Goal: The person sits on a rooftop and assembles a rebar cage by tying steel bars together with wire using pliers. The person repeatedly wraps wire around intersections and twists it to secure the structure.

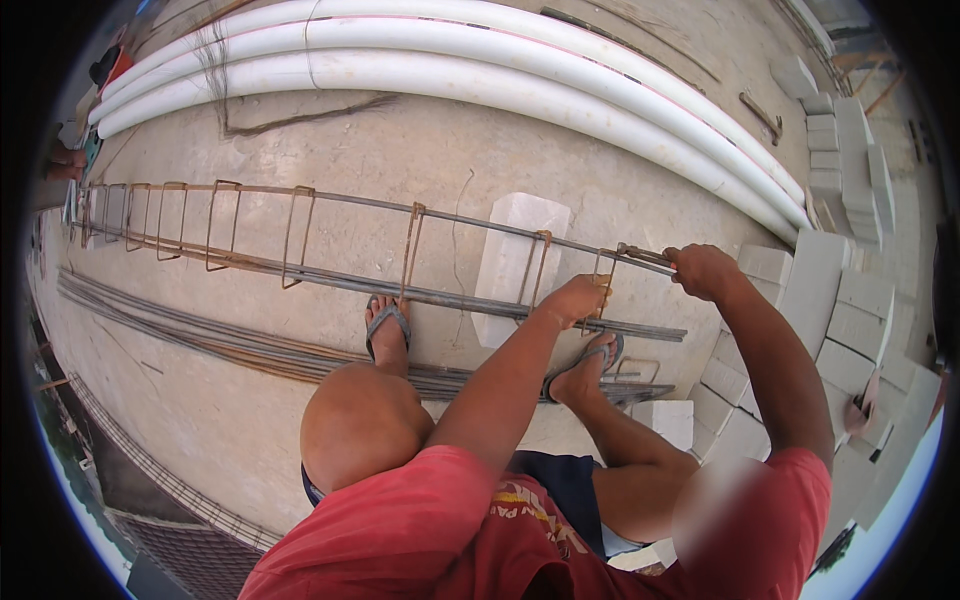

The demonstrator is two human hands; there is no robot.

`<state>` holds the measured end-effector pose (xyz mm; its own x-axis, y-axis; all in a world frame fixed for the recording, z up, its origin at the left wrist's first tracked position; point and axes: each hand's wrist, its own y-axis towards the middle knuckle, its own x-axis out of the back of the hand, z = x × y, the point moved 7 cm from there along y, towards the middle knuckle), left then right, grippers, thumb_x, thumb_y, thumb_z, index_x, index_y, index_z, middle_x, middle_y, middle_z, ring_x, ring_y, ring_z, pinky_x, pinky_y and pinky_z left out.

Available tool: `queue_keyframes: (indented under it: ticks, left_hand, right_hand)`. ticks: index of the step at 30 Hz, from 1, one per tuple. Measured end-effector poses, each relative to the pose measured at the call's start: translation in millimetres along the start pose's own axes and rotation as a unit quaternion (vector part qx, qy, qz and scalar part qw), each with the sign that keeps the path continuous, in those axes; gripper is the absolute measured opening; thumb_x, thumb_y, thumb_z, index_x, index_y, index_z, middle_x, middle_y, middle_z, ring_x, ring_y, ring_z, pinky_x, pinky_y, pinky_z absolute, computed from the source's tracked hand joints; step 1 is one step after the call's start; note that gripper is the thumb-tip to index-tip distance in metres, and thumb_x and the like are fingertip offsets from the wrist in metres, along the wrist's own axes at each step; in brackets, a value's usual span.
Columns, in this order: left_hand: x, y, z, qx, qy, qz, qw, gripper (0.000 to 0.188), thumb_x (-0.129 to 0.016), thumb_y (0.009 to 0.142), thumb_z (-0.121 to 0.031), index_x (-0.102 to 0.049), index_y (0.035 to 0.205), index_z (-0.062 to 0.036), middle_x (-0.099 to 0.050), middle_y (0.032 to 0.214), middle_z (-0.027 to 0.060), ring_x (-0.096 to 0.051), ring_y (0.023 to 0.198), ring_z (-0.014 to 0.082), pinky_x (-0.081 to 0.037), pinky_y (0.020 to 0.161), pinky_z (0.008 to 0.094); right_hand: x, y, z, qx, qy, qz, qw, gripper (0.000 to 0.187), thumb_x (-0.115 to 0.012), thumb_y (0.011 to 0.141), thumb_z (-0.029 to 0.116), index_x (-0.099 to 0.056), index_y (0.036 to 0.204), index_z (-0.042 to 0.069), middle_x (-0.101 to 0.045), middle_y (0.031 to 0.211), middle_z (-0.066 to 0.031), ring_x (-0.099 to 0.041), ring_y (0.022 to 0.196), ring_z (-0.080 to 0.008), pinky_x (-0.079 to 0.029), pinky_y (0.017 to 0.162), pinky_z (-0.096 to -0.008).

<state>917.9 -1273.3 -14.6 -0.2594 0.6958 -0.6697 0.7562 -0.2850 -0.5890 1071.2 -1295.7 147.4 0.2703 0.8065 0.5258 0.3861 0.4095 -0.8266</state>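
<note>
A long rebar cage (440, 296) stretches across in front of me, its thin bars running through rusty square stirrups. Close to its right end, my left hand (580, 301) is closed around an end stirrup (598, 262). My right hand (705, 272) grips the handles of a pair of pincers (645, 256), whose jaws are at the upper bar beside that stirrup. Whether the jaws hold a tie wire is too small to tell. Under this end of the cage lies a pale block (500, 275).
White pipes (450, 80) curve along the far side, near a bundle of thin wire (300, 122). Loose rebars (230, 325) lie by my sandalled feet. Pale blocks (855, 300) are stacked at right. Another person's hands (66, 162) are at the cage's far left end.
</note>
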Motion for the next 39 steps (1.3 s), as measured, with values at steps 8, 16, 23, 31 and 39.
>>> queue_keyframes:
  ticks: [8,16,23,31,39]
  left_hand:
    - [-2.0,-9.1,-8.4,0.003,-0.005,-0.014,1.000,0.051,-0.048,0.092,-0.006,-0.039,0.142,-0.0017,-0.054,0.133,0.0119,-0.056,0.113,0.0210,-0.048,0.090,0.0303]
    - [-1.9,-1.4,-0.4,-0.021,0.003,-0.011,1.000,0.053,-0.055,0.090,-0.010,-0.040,0.140,-0.0008,-0.048,0.136,0.0207,-0.058,0.111,0.0275,-0.050,0.089,0.0339]
    - [-55.4,1.6,-6.8,-0.014,0.594,-0.127,0.794,0.070,-0.048,0.083,-0.026,-0.028,0.140,0.0097,-0.056,0.121,0.0318,-0.057,0.114,0.0357,-0.045,0.093,0.0455]
    - [-11.3,-66.1,-24.0,-0.009,0.651,-0.052,0.757,0.038,-0.052,0.082,-0.021,-0.061,0.111,0.0023,-0.064,0.114,0.0220,-0.059,0.110,0.0364,-0.047,0.092,0.0441]
    - [-15.1,-76.9,-7.5,-0.275,0.696,-0.141,0.648,0.028,-0.053,0.079,0.000,-0.061,0.105,-0.0027,-0.063,0.090,0.0187,-0.060,0.089,0.0358,-0.047,0.080,0.0458]
  right_hand:
    - [-51.6,-6.1,-5.5,-0.077,0.409,0.153,0.896,0.029,-0.063,0.089,0.026,-0.057,0.079,0.000,-0.062,0.068,-0.0129,-0.063,0.056,-0.0230,-0.052,0.051,-0.0397]
    - [-97.3,-31.5,-13.8,-0.118,0.703,0.029,0.701,0.024,-0.061,0.085,0.019,-0.053,0.098,0.001,-0.055,0.072,-0.0070,-0.058,0.056,-0.0181,-0.053,0.048,-0.0359]
    - [-111.1,-96.9,-7.3,-0.150,0.731,0.022,0.665,0.046,-0.057,0.077,0.007,-0.048,0.121,-0.005,-0.051,0.078,-0.0087,-0.058,0.058,-0.0169,-0.051,0.047,-0.0339]
    - [-26.9,-152.0,45.2,-0.018,0.214,-0.224,0.950,0.061,-0.068,0.073,0.017,-0.050,0.130,0.005,-0.061,0.094,-0.0145,-0.065,0.081,-0.0340,-0.052,0.070,-0.0428]
    - [-39.4,-65.4,114.7,-0.075,-0.028,-0.150,0.985,0.030,-0.055,0.086,0.014,-0.061,0.115,0.008,-0.064,0.088,-0.0117,-0.068,0.074,-0.0269,-0.055,0.064,-0.0373]
